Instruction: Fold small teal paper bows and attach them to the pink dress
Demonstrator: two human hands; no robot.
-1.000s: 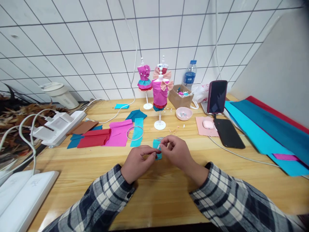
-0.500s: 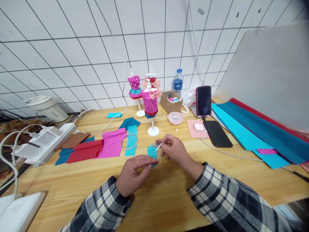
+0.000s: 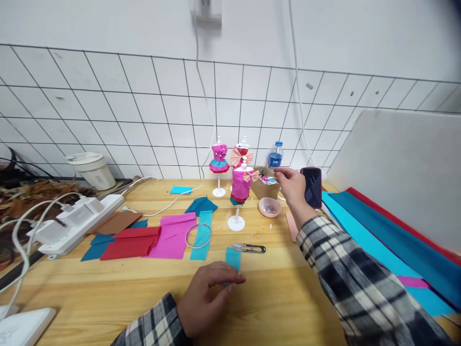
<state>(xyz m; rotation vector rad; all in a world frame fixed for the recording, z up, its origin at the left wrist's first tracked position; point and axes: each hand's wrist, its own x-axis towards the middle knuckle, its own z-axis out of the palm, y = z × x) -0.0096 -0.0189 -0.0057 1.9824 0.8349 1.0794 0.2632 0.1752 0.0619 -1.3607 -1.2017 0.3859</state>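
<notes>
My left hand (image 3: 212, 298) is at the front of the table, thumb and fingers pinched on the lower end of a small teal strip (image 3: 233, 257). Thread snips (image 3: 248, 248) lie beside that strip, their blades touching its upper corner. My right hand (image 3: 292, 190) reaches far forward to the cardboard box (image 3: 264, 190) of coloured scraps. Its fingertips are pinched together at the box's right edge; whatever they hold is too small to make out. Just below the box sits a pink bowl (image 3: 270, 207) with small shiny pieces in it.
Three small dress forms (image 3: 242, 185) in coloured outfits stand near the wall. Left lie a metal ring (image 3: 199, 224) on a teal strip, magenta (image 3: 175, 235) and red (image 3: 131, 241) pieces, and a power strip (image 3: 82, 226). A phone (image 3: 311, 187) stands upright right; long sheets (image 3: 389, 250) lie beyond.
My right hand has moved from beside the teal strip, where it held a thin white strip, forward to the box. The snips now show fully. My left hand stays at the teal strip; the view has tilted up.
</notes>
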